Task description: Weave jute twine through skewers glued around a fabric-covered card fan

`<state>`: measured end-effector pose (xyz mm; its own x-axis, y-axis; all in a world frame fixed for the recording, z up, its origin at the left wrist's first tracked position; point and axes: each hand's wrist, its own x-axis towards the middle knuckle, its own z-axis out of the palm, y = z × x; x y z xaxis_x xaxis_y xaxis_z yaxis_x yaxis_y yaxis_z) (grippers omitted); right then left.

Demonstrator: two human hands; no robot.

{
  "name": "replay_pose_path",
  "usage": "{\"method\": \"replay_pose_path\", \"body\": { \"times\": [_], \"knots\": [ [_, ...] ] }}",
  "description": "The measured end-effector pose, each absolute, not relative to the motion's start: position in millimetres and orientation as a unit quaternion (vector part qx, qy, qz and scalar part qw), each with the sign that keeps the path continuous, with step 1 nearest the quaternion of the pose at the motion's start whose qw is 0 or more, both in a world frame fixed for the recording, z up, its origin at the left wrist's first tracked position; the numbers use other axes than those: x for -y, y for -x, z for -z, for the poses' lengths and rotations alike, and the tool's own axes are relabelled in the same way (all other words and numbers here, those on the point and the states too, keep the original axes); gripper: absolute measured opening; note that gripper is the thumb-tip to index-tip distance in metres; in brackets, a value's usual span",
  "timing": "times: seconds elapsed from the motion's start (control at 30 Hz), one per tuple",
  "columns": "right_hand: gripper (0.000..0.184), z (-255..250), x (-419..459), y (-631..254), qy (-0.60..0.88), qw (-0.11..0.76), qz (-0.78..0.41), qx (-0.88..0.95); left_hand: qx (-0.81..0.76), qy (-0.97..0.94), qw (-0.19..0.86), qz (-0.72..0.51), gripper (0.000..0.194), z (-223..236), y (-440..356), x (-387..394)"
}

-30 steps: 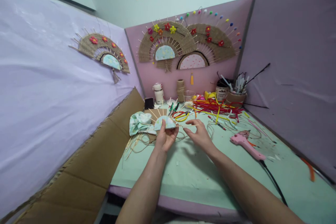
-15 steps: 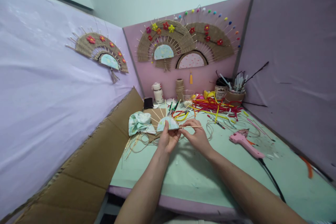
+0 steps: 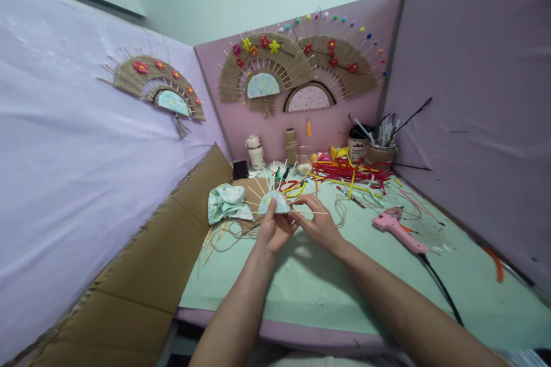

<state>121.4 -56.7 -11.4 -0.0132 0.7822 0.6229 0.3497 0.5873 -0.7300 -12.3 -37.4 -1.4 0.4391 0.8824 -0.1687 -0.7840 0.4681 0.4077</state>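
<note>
A small fan frame is held upright over the table: a half-round base covered in pale blue-green floral cloth, with thin wooden sticks spreading from its curved edge. My left hand grips the base from below, thumb across its front and fingers behind. At the base's right corner, my right hand is closed in a pinch beside the lowest stick, which runs rightward across the fingers. What lies between those fingertips is too small to make out. Loose twine lies on the table just right of this hand.
Left of the fan are crumpled floral cloth and loose sticks. A pink glue gun with a black cord lies right. Behind are pliers, red pipe cleaners, a twine spool and a white bottle. Finished fans hang behind.
The view has shifted slightly to the right. The right-hand stick now slopes a little downward, and the fan base has turned slightly. Both hands keep their places at the fan.
</note>
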Motion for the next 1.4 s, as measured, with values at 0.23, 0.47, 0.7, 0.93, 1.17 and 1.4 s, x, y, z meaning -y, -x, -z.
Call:
{"method": "replay_pose_path", "body": {
  "times": [0.23,0.47,0.7,0.93,1.17,1.4],
  "knots": [
    [0.023,19.2,52.1,-118.3,0.399,0.503,-0.392,0.659,-0.175,-0.184,0.857,-0.448,0.024,2.2,19.7,37.2],
    [0.021,18.3,48.7,-123.4,0.419,0.5,-0.398,0.645,-0.163,-0.191,0.869,-0.426,0.025,6.0,24.4,34.3],
    [0.027,23.9,43.2,-126.0,0.458,0.483,-0.362,0.653,-0.159,-0.19,0.882,-0.401,0.028,7.8,29.0,32.1],
    [0.03,13.3,47.0,-138.2,0.486,0.54,-0.158,0.669,-0.164,-0.192,0.889,-0.383,0.025,10.5,31.9,27.3],
    [0.029,5.4,48.0,-141.3,0.47,0.604,-0.206,0.61,-0.192,-0.179,0.877,-0.401,0.022,8.4,30.1,26.9],
    [0.027,1.2,47.7,-143.0,0.47,0.608,-0.273,0.579,-0.213,-0.171,0.882,-0.384,0.03,6.7,34.3,27.3]
  ]
}}
